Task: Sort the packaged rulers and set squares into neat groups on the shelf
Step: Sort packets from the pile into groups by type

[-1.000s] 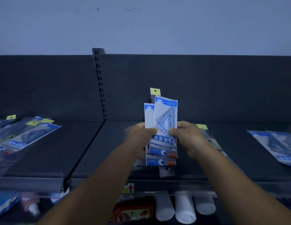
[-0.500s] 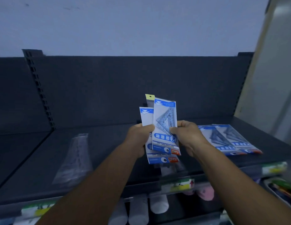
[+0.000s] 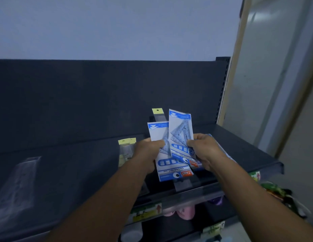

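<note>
Both hands hold packs upright above the dark shelf (image 3: 73, 172). My left hand (image 3: 148, 152) grips a blue-and-white set square pack (image 3: 158, 135) with a clear ruler pack behind it, whose yellow tab (image 3: 157, 111) sticks out on top. My right hand (image 3: 204, 151) pinches a second blue-and-white set square pack (image 3: 181, 131), raised a little higher and partly covering the first. Blue-edged packs (image 3: 222, 151) lie on the shelf behind my right hand, mostly hidden.
A clear ruler pack with yellow tabs (image 3: 127, 151) lies on the shelf left of my hands, and another clear pack (image 3: 21, 180) lies at the far left. The shelf ends at an upright (image 3: 222, 95) beside a pale door. Lower shelves carry price tags and goods.
The view has swung right along the shelf toward its right end. My right hand has drawn the front set square pack up and rightward, apart from the pack in my left hand.
</note>
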A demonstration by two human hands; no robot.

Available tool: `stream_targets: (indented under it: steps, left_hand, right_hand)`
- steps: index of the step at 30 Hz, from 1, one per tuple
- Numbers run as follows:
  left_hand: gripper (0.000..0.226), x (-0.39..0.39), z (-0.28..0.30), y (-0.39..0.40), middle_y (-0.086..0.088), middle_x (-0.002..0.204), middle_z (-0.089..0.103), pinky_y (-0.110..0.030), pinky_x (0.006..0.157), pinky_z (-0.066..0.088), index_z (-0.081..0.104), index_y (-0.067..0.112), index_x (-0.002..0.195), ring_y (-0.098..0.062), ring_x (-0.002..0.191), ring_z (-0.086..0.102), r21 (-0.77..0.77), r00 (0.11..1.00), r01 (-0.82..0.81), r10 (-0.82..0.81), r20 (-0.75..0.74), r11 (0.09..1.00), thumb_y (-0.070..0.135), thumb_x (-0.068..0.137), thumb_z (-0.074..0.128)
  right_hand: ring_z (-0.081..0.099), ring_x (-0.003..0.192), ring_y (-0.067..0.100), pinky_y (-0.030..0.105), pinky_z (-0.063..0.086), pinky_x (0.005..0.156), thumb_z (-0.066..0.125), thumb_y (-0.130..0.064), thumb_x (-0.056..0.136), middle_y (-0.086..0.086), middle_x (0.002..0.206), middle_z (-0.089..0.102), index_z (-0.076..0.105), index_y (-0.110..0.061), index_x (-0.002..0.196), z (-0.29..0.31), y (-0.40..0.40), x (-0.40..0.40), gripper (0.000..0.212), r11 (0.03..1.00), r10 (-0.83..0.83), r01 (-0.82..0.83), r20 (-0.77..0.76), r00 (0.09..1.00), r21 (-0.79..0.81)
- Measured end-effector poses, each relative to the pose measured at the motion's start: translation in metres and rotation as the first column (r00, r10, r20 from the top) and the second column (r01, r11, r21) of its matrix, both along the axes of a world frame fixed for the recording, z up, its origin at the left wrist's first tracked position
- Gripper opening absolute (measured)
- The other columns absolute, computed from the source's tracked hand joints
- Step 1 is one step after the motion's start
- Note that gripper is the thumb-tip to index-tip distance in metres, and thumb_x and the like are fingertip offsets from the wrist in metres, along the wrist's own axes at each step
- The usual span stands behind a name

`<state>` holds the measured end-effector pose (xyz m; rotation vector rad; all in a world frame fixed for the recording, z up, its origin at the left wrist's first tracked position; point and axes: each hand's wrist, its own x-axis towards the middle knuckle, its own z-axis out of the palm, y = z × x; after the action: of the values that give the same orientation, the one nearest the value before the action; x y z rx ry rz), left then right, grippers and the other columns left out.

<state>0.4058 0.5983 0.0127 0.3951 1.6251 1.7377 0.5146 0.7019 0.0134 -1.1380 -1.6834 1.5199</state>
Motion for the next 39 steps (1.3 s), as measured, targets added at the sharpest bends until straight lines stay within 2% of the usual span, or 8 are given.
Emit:
stream_targets:
  steps: [5, 8, 12, 14, 17, 20, 30, 39]
  left_hand:
    - [0.008, -0.004, -0.003, 0.015, -0.014, 0.082, 0.065, -0.039, 0.064, 0.055, 0.058, 0.008, 0.085, -0.029, 0.067, 0.063, -0.029, 0.998, -0.045, 0.044, -0.038, 0.999, 0.001, 0.090, 0.059]
    - [0.011, -0.007, -0.002, 0.018, -0.014, 0.084, 0.065, -0.037, 0.061, 0.055, 0.057, 0.009, 0.082, -0.028, 0.068, 0.064, -0.036, 0.997, -0.061, 0.059, -0.056, 0.997, 0.002, 0.090, 0.059]
    - [0.008, -0.006, -0.001, 0.024, -0.016, 0.093, 0.069, -0.044, 0.068, 0.058, 0.060, 0.011, 0.084, -0.032, 0.076, 0.068, -0.041, 0.997, -0.053, 0.051, -0.049, 0.998, 0.004, 0.088, 0.062]
    - [0.006, -0.003, -0.002, 0.028, -0.017, 0.096, 0.070, -0.047, 0.071, 0.058, 0.060, 0.010, 0.087, -0.033, 0.078, 0.068, -0.036, 0.998, -0.038, 0.036, -0.049, 0.999, 0.005, 0.088, 0.063]
    - [0.004, 0.003, -0.005, 0.035, -0.017, 0.093, 0.069, -0.046, 0.073, 0.057, 0.060, 0.008, 0.090, -0.031, 0.075, 0.067, -0.016, 0.999, -0.008, 0.007, -0.045, 1.000, 0.006, 0.089, 0.063]
    - [0.008, 0.011, -0.005, 0.041, -0.018, 0.094, 0.070, -0.048, 0.075, 0.058, 0.060, 0.009, 0.095, -0.032, 0.078, 0.069, -0.016, 0.999, 0.032, -0.033, -0.036, 0.999, 0.010, 0.089, 0.065]
    - [0.018, 0.018, 0.001, 0.044, -0.015, 0.093, 0.072, -0.036, 0.064, 0.058, 0.061, 0.009, 0.105, -0.027, 0.074, 0.070, 0.007, 0.987, 0.156, -0.156, 0.031, 0.988, 0.023, 0.096, 0.056]
    - [0.017, 0.023, 0.005, 0.044, -0.010, 0.082, 0.069, -0.020, 0.043, 0.050, 0.062, 0.007, 0.108, -0.013, 0.056, 0.066, 0.055, 0.993, 0.106, -0.108, 0.046, 0.993, 0.011, 0.092, 0.059]
  right_hand:
    - [0.063, 0.060, 0.028, 0.035, 0.052, 0.056, 0.050, -0.001, 0.091, 0.014, 0.076, 0.065, 0.056, -0.010, 0.077, -0.001, 0.023, 0.015, 0.018, 0.996, -0.076, 0.074, 0.036, 0.996, 0.054]
    - [0.068, 0.070, 0.031, 0.045, 0.059, 0.065, 0.051, -0.002, 0.086, 0.015, 0.083, 0.071, 0.062, -0.013, 0.075, -0.007, 0.037, 0.018, 0.020, 0.982, -0.123, 0.101, 0.137, 0.983, 0.159]
    - [0.062, 0.102, 0.029, 0.034, 0.047, 0.082, 0.058, -0.018, 0.090, 0.011, 0.117, 0.065, 0.060, -0.010, 0.121, -0.008, 0.042, 0.018, 0.032, 0.938, -0.143, 0.023, 0.325, 0.935, 0.345]
    - [0.057, 0.113, 0.024, 0.032, 0.042, 0.091, 0.063, -0.031, 0.089, 0.006, 0.123, 0.061, 0.056, -0.011, 0.128, -0.004, 0.035, 0.019, 0.044, 0.908, -0.118, -0.023, 0.309, 0.944, 0.418]
    - [0.065, 0.091, 0.020, 0.035, 0.051, 0.081, 0.073, -0.034, 0.081, 0.003, 0.098, 0.068, 0.063, -0.011, 0.100, 0.000, 0.021, 0.015, 0.032, 0.959, 0.090, -0.139, 0.204, 0.975, 0.245]
    - [0.070, 0.077, 0.024, 0.038, 0.057, 0.076, 0.074, -0.018, 0.082, 0.010, 0.088, 0.073, 0.059, -0.011, 0.077, 0.000, 0.018, 0.014, 0.017, 0.977, 0.177, -0.191, 0.137, 0.975, 0.093]
    - [0.071, 0.068, 0.023, 0.031, 0.056, 0.056, 0.062, -0.011, 0.091, 0.015, 0.086, 0.074, 0.059, -0.006, 0.082, 0.002, 0.036, 0.024, 0.011, 0.987, 0.148, -0.141, 0.080, 0.986, -0.079]
    - [0.067, 0.052, 0.015, 0.023, 0.048, 0.046, 0.056, -0.010, 0.094, 0.008, 0.075, 0.072, 0.060, -0.005, 0.097, 0.006, 0.042, 0.024, 0.007, 0.990, 0.139, -0.139, 0.124, 0.982, -0.011]
